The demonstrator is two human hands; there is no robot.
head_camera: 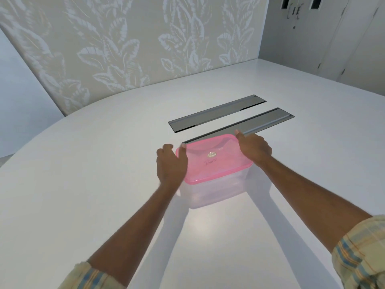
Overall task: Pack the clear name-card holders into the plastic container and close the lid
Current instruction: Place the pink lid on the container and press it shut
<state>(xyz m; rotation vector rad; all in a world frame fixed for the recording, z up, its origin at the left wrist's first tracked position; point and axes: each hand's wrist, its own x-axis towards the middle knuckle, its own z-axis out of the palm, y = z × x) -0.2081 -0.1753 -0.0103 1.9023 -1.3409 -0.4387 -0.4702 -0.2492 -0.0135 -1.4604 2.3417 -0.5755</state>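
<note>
Pressing the translucent pink rectangular lid [212, 158] onto the clear plastic container [216, 190] on the white table [83, 184]: left hand [170, 163] and right hand [253, 147] clasp opposite edges (card holders not discernible inside); task apparently near completion.

Both arms outstretched; left hand [171, 163] and right hand [253, 147] palms down, fingers [239, 134] curled.
</note>
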